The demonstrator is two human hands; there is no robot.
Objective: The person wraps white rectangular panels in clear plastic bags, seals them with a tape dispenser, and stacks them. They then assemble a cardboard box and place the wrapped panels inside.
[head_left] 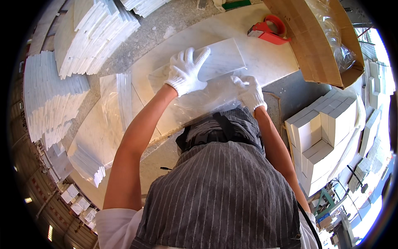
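A pale grey-veined marble tile (226, 57) lies on the stone-topped table (265, 62) in front of me. My left hand (187, 71), in a white knit glove, rests on the tile's left part with its fingers spread. Clear plastic film (207, 98) lies wrinkled along the tile's near side, partly under my left hand. At the film's right end my right hand (250, 92), gloved alike, has its fingers curled and pinches the film's edge. Its fingertips are partly hidden.
A red tape dispenser (271, 31) lies at the table's far right. Beside it stands a cardboard box (309, 41) holding clear plastic. White boxes (327, 133) are stacked on the right. Tile stacks (54, 93) stand to the left; film-wrapped tiles (116, 99) sit left of my arm.
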